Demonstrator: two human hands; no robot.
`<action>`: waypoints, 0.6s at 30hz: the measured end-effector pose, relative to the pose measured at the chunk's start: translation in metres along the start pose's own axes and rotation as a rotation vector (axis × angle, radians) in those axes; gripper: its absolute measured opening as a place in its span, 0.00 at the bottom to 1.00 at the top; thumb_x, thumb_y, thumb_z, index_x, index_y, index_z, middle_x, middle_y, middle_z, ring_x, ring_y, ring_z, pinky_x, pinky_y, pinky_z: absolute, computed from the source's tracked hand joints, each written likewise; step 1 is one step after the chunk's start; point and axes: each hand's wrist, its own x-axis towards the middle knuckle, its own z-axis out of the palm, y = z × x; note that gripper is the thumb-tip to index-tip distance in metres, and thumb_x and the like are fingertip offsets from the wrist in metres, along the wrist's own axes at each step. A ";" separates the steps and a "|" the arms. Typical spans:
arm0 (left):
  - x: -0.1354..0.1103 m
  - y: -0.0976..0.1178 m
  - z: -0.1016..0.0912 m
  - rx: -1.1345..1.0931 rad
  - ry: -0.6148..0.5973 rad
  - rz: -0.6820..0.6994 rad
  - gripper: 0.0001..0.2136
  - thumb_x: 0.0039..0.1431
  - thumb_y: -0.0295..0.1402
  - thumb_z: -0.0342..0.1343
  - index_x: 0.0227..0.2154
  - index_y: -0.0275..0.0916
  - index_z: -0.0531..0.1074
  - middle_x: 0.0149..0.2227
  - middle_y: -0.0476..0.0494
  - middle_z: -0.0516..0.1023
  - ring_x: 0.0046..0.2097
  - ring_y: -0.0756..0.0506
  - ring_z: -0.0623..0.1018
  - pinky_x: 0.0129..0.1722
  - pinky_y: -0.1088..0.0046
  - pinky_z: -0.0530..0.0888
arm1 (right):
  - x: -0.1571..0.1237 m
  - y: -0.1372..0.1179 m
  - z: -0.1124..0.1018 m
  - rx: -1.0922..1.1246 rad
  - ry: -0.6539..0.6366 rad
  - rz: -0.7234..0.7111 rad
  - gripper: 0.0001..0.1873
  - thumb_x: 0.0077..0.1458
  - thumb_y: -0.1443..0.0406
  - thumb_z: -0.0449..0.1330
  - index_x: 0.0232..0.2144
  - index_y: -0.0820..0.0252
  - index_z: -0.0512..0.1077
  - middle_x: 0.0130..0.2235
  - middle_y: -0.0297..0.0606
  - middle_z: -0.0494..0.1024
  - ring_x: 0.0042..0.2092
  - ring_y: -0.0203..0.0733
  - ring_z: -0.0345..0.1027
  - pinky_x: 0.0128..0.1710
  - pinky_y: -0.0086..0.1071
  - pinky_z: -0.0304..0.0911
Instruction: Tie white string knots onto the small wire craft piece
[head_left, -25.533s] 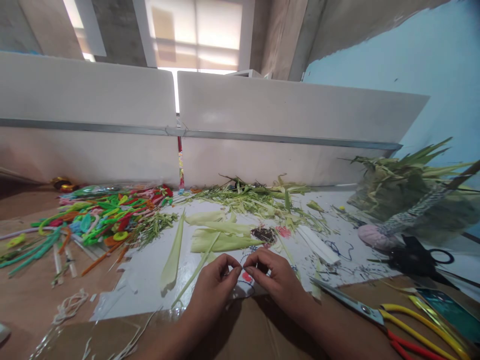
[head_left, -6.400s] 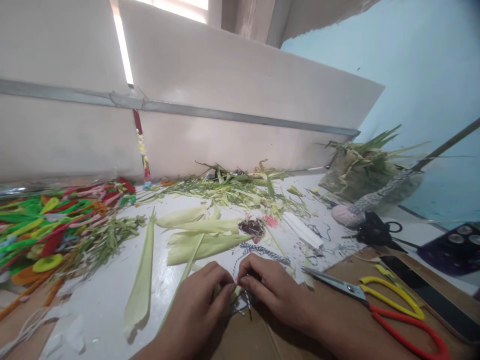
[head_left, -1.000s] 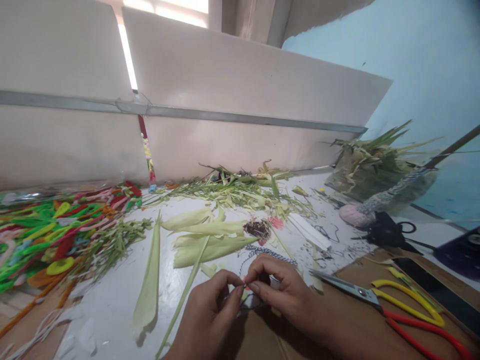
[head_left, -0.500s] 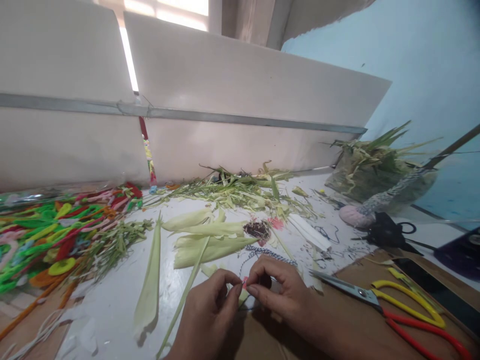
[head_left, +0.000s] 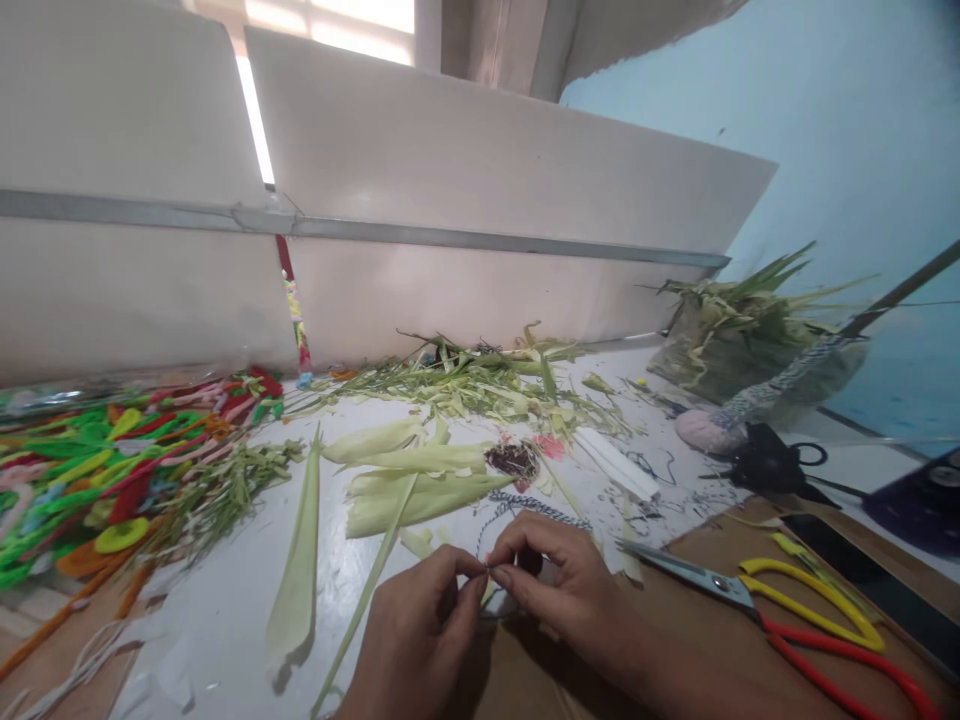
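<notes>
A cord patterned in small black and white flecks is seen, thick and rope-like in one part and drawn out to a thin strand in another. With the meeting fingertips taken as the clock's centre, the thick part is laid on the white sheet between one and two o'clock, and the strand is curved down to the fingers. It is gripped between thumb and forefinger by the left hand and the right hand, the tips being brought together.

The piece between the tips is mostly hidden. A dark curve is glimpsed beneath the fingers, but whether it belongs to the cord cannot be told. The red handle of the scissors is cut off by the lower edge.

One cord, two hands, one pair of scissors and one phone are counted, the last two at three o'clock. One long leaf is laid at nine; the overlapped leaves between ten and eleven cannot be surely counted, nor can the fuzzy wires heaped between nine and ten. One bag of leaves is placed at two.
</notes>
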 end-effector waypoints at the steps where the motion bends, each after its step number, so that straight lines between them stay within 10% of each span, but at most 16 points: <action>1: 0.000 0.000 0.000 0.004 -0.002 -0.002 0.12 0.67 0.38 0.50 0.36 0.42 0.78 0.28 0.48 0.80 0.30 0.47 0.77 0.31 0.75 0.67 | 0.000 0.000 0.000 -0.008 0.001 -0.003 0.05 0.57 0.65 0.62 0.31 0.58 0.78 0.31 0.35 0.77 0.32 0.39 0.69 0.33 0.30 0.61; 18: -0.001 0.004 0.001 -0.076 -0.021 -0.101 0.13 0.66 0.41 0.50 0.37 0.39 0.76 0.21 0.53 0.67 0.25 0.48 0.67 0.26 0.75 0.60 | 0.002 -0.004 0.002 0.079 -0.034 0.129 0.06 0.55 0.63 0.60 0.29 0.59 0.72 0.28 0.33 0.71 0.31 0.38 0.64 0.31 0.30 0.59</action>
